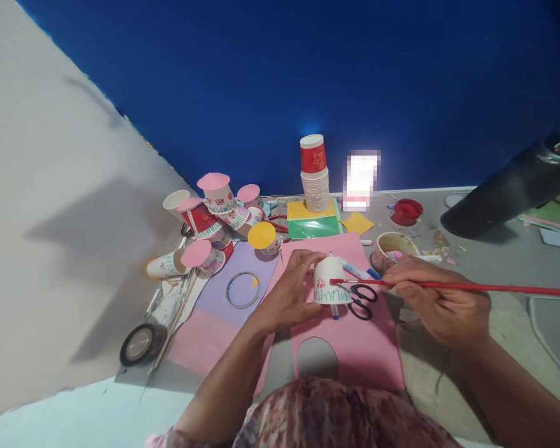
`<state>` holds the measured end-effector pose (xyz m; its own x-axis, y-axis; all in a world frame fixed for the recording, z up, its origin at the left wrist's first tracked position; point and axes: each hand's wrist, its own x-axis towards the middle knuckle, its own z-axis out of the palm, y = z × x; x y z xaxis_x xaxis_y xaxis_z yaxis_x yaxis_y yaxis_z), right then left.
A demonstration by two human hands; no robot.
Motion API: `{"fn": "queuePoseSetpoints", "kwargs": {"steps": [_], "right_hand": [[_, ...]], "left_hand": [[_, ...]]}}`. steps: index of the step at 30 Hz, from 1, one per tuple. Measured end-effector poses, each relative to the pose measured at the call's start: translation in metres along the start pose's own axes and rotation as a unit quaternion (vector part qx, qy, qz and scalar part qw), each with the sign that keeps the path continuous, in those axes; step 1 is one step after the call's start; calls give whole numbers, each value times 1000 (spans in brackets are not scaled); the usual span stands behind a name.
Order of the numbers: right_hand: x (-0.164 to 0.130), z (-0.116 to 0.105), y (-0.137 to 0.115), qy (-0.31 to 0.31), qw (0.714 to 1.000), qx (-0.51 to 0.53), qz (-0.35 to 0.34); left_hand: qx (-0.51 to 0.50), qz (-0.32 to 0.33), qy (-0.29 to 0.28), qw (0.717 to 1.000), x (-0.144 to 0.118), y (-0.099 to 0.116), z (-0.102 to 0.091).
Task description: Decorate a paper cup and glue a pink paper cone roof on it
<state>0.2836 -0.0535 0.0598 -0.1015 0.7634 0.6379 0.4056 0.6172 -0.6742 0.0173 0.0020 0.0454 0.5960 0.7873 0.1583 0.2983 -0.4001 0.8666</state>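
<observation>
You're mid-way through decorating a paper cup (329,281): your left hand (289,295) has it upside down on the pink paper (354,348), fingers curled round its left side and thumb over the top, pinching it steady. Your right hand (436,298) holds a long red brush (471,287), fingers pressed together around the handle in a pen grip, the tip touching the cup's right side just above the green scribble band. It looks like a paint or glue step on the cup wall; the next move likely calls for turning the cup under your left fingers while keeping the brush tip light, so the cup doesn't tip or slide. Black scissors (364,300) lie just beyond your left fingertips, under the brush; a blue marker (357,270) lies just past the cup. A small bowl (394,246) sits just beyond your right knuckles, a red lid (406,211) farther out. Out past your left hand, a pile of finished cups (214,218) with pink and yellow round tops, a stack of cups (316,177) on yellow and green paper, a ring (243,290) on purple paper, a tape roll (139,344) well left. The floor (485,261) is grey and littered with scraps; the wall (308,74) is deep blue, with a pale wall on the left.
</observation>
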Motion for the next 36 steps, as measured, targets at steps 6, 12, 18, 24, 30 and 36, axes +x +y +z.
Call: {"fn": "queuePoseSetpoints", "kwargs": {"steps": [6, 12, 18, 24, 30, 36], "right_hand": [[-1, 0, 1, 13, 1000, -18, -2], [-1, -1, 0, 39, 999, -23, 2], [-1, -3, -1, 33, 999, -21, 0], [-3, -5, 1, 7, 1000, 5, 9], [0, -3, -2, -4, 1000, 3, -8], [1, 0, -1, -12, 1000, -9, -13]], "left_hand": [[0, 4, 2, 1000, 0, 3, -2], [-19, 5, 1, 1000, -1, 4, -4], [-21, 4, 1, 1000, -3, 1, -4], [-27, 1, 5, 1000, -3, -1, -4], [-29, -3, 4, 1000, -3, -2, -1], [-12, -4, -4, 1000, -1, -2, 0]]}}
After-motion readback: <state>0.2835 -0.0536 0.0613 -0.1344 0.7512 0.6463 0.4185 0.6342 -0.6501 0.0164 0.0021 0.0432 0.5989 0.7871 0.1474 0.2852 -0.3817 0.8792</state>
